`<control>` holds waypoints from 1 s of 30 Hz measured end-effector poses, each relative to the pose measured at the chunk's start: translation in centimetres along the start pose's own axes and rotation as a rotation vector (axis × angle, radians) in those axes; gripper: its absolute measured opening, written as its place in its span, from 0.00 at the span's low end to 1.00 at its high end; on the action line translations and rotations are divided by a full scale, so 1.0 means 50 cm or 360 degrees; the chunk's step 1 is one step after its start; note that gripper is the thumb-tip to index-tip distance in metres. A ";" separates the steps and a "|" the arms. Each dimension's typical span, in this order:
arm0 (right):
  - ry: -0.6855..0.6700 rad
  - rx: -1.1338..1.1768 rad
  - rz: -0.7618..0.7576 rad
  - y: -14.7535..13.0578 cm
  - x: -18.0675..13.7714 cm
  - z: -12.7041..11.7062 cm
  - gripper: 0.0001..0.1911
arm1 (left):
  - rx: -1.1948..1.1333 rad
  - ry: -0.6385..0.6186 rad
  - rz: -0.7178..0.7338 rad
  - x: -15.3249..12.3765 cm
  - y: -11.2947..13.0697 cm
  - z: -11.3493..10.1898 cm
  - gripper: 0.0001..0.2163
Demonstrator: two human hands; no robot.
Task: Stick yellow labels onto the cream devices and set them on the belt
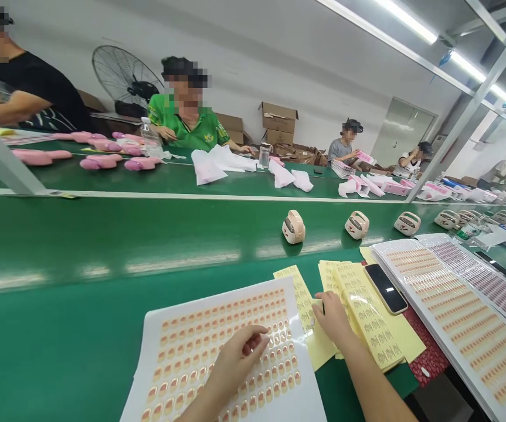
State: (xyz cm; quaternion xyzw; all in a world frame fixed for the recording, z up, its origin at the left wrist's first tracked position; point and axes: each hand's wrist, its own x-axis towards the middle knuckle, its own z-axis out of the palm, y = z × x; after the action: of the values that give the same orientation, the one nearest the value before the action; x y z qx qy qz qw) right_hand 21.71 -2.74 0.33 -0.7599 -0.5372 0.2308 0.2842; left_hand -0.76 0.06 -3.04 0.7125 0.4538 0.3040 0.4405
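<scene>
A white sheet with rows of oval peach-coloured stickers lies on the green table in front of me. My left hand is over its right half, thumb and index finger pinched together; what is between them, if anything, is too small to make out. To the right, my right hand rests at a narrow yellow label sheet, its fingers curled together near the sheet's edge. Whatever those fingers grip is hidden. Beside that hand lies a stack of yellow label sheets with printed text.
A phone lies right of the labels, beside a thick stack of sticker sheets. Small cream handled devices stand in a row on the green belt. Across it, co-workers sit by pink items and white wrapping.
</scene>
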 end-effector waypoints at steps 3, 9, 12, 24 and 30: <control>0.0107 -0.0103 -0.0022 0.021 -0.045 0.030 0.17 | -0.0057 0.0020 -0.0030 0.001 0.003 -0.005 0.13; 0.0032 0.0255 0.0140 0.035 -0.043 0.042 0.26 | -0.0030 0.0046 0.0002 0.002 0.010 -0.003 0.12; -0.0005 0.0385 0.0237 0.033 -0.034 0.031 0.27 | -0.0015 0.0051 0.0017 0.003 0.011 0.000 0.11; 0.0096 -0.0387 0.0179 0.085 -0.092 0.048 0.23 | 0.0006 -0.0026 0.0047 -0.004 0.021 0.002 0.10; 0.0044 -0.0211 0.0265 0.087 -0.099 0.039 0.18 | 0.0045 -0.0066 0.0074 -0.009 0.030 0.001 0.09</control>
State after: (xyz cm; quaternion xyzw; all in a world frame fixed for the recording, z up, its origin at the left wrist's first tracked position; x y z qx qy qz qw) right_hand 21.84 -8.18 -3.83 -0.8222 -0.4821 0.2071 0.2207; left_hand -0.32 -0.65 -1.73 0.7351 0.4322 0.2929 0.4325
